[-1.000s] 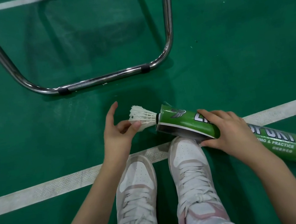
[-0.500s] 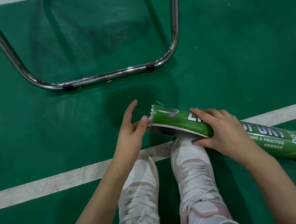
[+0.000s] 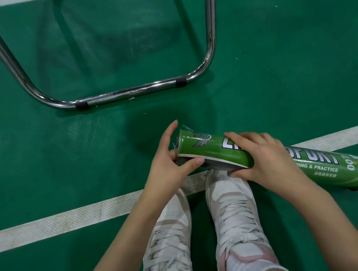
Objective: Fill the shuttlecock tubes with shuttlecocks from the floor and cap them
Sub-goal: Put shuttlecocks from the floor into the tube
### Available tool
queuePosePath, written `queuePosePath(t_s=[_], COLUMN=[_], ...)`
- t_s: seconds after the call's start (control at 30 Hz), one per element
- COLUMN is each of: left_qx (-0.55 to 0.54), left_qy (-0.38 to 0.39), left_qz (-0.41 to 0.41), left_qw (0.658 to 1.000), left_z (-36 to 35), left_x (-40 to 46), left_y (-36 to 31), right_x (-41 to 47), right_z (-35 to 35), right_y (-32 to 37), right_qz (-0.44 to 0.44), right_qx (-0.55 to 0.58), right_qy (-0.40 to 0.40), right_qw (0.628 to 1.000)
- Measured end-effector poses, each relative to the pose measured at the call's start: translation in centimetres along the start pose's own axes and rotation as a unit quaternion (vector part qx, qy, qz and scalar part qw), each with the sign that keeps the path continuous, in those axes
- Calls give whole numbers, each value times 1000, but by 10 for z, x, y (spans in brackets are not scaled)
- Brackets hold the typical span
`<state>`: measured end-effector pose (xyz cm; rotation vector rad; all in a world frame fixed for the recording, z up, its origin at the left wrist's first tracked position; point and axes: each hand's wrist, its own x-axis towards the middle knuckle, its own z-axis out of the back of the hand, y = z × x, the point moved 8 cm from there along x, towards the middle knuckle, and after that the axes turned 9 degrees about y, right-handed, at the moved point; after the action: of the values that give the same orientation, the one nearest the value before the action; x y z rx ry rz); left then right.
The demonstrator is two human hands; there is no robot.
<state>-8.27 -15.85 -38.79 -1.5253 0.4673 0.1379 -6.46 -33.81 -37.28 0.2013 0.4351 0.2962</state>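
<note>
Tube [image 3: 213, 153] gripped by our right hand [image 3: 263, 157] for steadiness; our left hand [image 3: 168, 165], fingers loosely extended, presses its open mouth.

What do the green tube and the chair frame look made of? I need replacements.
The green tube, gripped by the right hand with the left hand at its open end, looks like cardboard under a glossy printed wrap: soft sheen, a pale seam edge. The chair frame looks like chromed steel tubing: mirror-bright reflections, smooth bends, dark sleeves.
</note>
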Motion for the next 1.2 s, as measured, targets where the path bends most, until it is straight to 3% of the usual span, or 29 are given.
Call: queuePosePath(t_s=[0.23,0.7,0.9,1.03,1.2], left_qx=[24,61,27,82,-51], left_qy=[-14,83,19,-71,-102], left_qz=[1,4,7,-22,-9], left_qw=[1000,995,999,994,993], left_z=[8,-1,10,23,28], left_x=[1,3,1,-4,-7], left_y=[-2,-6,0,0,9], right_x=[0,-2,-2,-1,5], right_z=[1,1,2,5,11], right_y=[4,10,13,15,23], right_qz=[8,23,28,30,46], right_qx=[7,7,8,10,16], right_qy=[0,-2,-3,-13,-37], right_qw=[1000,1000,1000,999,998])
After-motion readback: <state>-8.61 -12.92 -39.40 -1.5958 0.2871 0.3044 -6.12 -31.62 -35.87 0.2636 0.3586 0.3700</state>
